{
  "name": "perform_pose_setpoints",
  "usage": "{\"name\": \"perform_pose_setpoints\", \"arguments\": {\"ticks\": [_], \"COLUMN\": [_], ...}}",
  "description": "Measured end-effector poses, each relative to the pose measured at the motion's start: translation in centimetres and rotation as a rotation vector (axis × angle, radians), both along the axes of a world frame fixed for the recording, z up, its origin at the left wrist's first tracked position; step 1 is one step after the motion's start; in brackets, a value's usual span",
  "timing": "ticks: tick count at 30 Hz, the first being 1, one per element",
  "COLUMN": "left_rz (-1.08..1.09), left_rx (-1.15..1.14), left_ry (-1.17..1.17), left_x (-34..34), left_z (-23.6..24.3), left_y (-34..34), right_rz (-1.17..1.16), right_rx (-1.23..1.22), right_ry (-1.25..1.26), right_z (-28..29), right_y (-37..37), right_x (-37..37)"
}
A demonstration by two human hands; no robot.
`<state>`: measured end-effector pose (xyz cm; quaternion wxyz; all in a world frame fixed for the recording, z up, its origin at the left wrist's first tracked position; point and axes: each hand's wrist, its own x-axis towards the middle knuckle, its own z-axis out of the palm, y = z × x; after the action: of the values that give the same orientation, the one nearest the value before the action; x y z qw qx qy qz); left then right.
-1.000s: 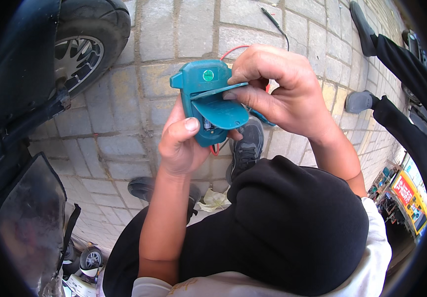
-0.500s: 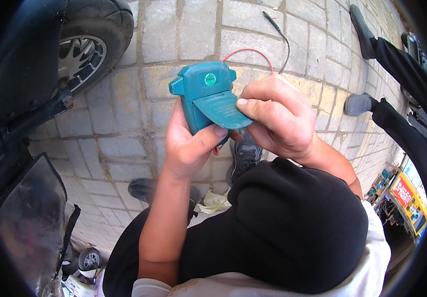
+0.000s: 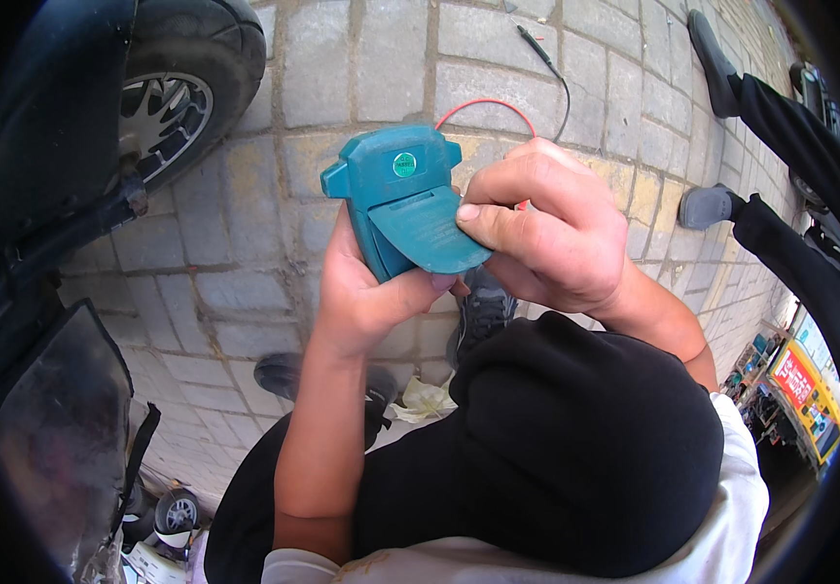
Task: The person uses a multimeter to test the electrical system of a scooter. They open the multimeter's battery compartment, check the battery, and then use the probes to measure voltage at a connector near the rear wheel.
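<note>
My left hand is wrapped round a teal multimeter, its back facing up with a round green sticker on it. The thumb lies along the case's lower edge. From that back a hinged stand flap is swung partly out. My right hand is closed, pinching the flap's right edge between thumb and fingers. A red test lead loops out behind the meter towards my right hand. Farther off, a black probe lies on the paving with its black lead running back. The meter's front is hidden.
At the left stands a vehicle wheel with a dark body panel, and below it a scuffed, cloudy panel. Another person's legs and shoes are at the right. A crumpled pale leaf-like scrap lies by my feet on the brick paving.
The multimeter has shifted slightly left and tilted a little in my left hand. My right hand keeps its pinch on the flap. A bit of red now shows behind the right fingers.
</note>
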<state>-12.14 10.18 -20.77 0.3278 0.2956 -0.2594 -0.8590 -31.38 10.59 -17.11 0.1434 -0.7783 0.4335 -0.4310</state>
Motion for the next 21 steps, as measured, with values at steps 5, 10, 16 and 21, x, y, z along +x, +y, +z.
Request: {"name": "perform_pose_setpoints", "arguments": {"ticks": [5,10,16,21], "left_rz": [-0.064,0.014,-0.014,0.023], "left_rx": [0.006,-0.057,-0.072,-0.021], "left_ry": [-0.016,-0.110,-0.144,-0.128], "left_x": [0.1,-0.3,0.1,0.0], "left_z": [0.2,1.2,1.8,2.4], "left_y": [-0.1,0.0,-0.1,0.3], "right_rz": [-0.018,-0.032,-0.001,-0.062], "right_rx": [0.017,0.058,0.043,0.057], "right_ry": [-0.044,-0.127,-0.109,-0.195], "right_z": [0.1,0.0,0.3,0.1], "right_y": [0.8,1.0,1.3,1.3], "right_x": [0.0,-0.2,-0.7,-0.2]}}
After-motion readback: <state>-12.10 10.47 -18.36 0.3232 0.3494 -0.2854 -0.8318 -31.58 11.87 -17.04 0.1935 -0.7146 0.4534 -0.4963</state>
